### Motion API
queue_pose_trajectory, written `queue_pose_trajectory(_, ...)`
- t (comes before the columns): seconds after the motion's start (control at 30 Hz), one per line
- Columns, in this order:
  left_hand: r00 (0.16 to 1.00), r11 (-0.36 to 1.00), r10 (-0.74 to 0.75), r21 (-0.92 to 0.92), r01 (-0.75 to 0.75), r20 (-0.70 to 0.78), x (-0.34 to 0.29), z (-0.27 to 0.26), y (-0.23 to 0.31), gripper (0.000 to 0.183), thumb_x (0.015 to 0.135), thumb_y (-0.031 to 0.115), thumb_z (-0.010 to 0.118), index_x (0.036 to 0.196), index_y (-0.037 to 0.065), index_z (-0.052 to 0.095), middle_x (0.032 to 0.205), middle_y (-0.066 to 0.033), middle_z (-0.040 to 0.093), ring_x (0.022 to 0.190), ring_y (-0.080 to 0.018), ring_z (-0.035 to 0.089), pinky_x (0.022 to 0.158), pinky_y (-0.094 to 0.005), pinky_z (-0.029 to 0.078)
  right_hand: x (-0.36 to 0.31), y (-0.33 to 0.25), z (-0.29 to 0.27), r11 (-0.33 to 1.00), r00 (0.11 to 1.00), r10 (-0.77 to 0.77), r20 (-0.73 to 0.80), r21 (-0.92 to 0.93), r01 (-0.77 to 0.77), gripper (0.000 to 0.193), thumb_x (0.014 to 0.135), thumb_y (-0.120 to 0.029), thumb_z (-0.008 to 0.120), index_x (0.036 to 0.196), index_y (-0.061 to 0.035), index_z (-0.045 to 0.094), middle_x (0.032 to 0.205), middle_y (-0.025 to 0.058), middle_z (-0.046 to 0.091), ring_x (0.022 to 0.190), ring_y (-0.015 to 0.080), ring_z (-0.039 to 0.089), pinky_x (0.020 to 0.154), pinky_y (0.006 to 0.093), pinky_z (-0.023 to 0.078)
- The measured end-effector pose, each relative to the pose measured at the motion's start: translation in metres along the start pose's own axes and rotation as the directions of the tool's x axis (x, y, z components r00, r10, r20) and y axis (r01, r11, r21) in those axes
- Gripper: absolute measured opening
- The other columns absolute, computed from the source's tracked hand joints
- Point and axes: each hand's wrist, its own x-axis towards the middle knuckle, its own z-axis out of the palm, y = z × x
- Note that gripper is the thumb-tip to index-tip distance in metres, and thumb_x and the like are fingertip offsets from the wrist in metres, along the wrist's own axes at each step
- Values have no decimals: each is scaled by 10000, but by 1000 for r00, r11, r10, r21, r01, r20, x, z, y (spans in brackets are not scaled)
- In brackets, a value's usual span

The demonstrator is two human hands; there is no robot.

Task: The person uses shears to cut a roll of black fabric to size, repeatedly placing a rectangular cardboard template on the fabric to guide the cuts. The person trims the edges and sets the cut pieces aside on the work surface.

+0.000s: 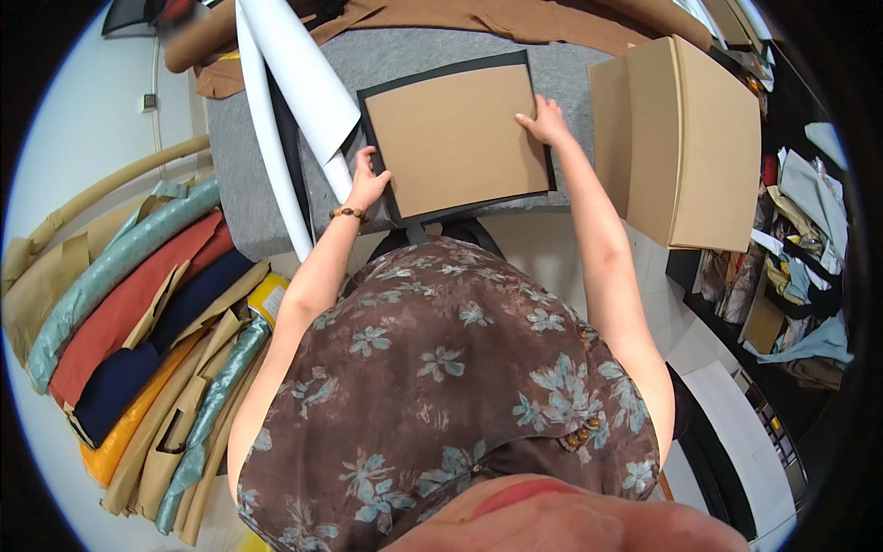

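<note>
A tan cardboard sheet (460, 133) lies on a slightly larger black sheet (444, 69), whose dark border shows around it. Both rest at the near side of the grey table. At the left edge of the cardboard is my left hand (368, 181), thumb against the board and fingers apart. My right hand (549, 121) touches the right edge higher up, its thumb laid over the cardboard and its fingers spread outside it. A beaded bracelet (348, 213) circles my left wrist.
White rolled sheets (294, 78) lie left of the board on the grey table (244, 175). Larger cardboard panels (717, 147) stand on the right. Brown material (441, 20) runs along the back. Several fabric rolls (138, 285) fill the left side; scraps (800, 248) are piled far right.
</note>
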Motion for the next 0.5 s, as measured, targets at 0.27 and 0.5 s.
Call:
queue_pose_trajectory(0.27, 992, 757, -122, -646, 97, 6, 16, 24, -8, 366, 920, 115, 642, 1227, -11, 490, 1024, -89, 680, 895, -169, 634, 783, -290, 506, -11, 6, 15, 949, 955, 120, -269, 315, -31, 530, 810, -363, 719, 1201, -28, 594, 1141, 178, 598, 1053, 351, 579, 939, 420, 463)
queue_pose_trajectory(0.5, 978, 735, -199, -670, 108, -60, 8, 31, -7, 268, 984, 79, 509, 1239, 2, 485, 1199, -110, 614, 1038, -213, 603, 901, -351, 481, -43, -25, 4, 927, 923, -54, -380, 324, 187, 217, 801, -179, 691, 974, -54, 656, 1009, 138, 625, 987, 326, 604, 877, 418, 487)
